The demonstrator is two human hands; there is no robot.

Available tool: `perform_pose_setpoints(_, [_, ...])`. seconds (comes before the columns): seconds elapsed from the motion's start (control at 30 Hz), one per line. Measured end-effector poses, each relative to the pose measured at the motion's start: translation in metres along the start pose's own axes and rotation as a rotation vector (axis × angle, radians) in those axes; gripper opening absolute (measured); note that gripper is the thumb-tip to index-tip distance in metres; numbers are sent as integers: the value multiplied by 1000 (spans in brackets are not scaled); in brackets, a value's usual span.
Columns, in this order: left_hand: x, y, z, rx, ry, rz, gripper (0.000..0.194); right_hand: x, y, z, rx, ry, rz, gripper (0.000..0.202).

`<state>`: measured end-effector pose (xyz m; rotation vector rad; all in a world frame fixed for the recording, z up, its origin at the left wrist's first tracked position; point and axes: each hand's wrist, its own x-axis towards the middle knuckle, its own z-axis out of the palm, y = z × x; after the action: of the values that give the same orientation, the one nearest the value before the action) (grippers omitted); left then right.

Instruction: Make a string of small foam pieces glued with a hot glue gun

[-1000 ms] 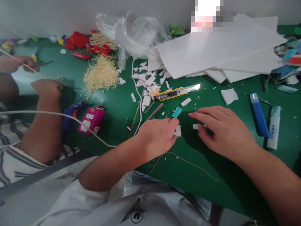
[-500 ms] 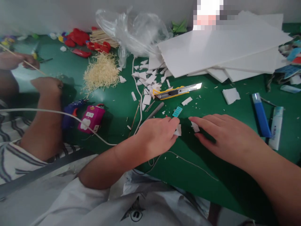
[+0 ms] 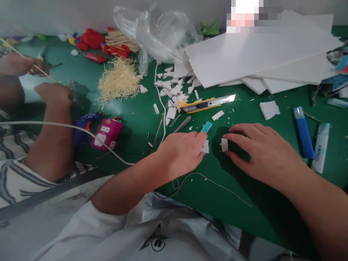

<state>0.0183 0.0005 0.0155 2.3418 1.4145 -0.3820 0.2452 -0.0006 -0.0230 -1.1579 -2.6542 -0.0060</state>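
Near the middle of the green table (image 3: 217, 195), my left hand (image 3: 185, 150) is closed on a small white foam piece (image 3: 206, 146). A teal ridged object (image 3: 207, 127) shows just beyond its fingers. Across a narrow gap, my right hand (image 3: 252, 148) pinches another small white piece (image 3: 224, 145) between thumb and fingertips. The two pieces are apart. A yellow cutter knife (image 3: 208, 104) with its blade out lies beyond both hands, and a loose white strip (image 3: 218, 115) rests between it and them.
White foam boards (image 3: 255, 54) are stacked at the back right, beside a plastic bag (image 3: 163, 36) and foam scraps (image 3: 171, 88). A pink power block (image 3: 107, 134) with a white cable stands left. Another person's hands (image 3: 54, 92) hold a stick. Blue tube (image 3: 303, 134) at right.
The right hand has shifted up slightly, and its white piece now stands more upright. My left hand keeps its hold on its piece. The whole view has moved a little.
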Motion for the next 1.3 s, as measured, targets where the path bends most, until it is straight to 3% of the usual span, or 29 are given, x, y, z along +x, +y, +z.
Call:
perform_pose_setpoints(0.3, [-3,-6,-3,43,-17,-8,27,7,-17,6,31,46,-84,26])
perform_pose_setpoints(0.9, [1,-7,1,11,-8,49,23,5,-17,12,78,45,-57,27])
perform_pose_setpoints(1.3, [-1,-8,2,34,26,14,26,6,-17,11,81,59,-67,26])
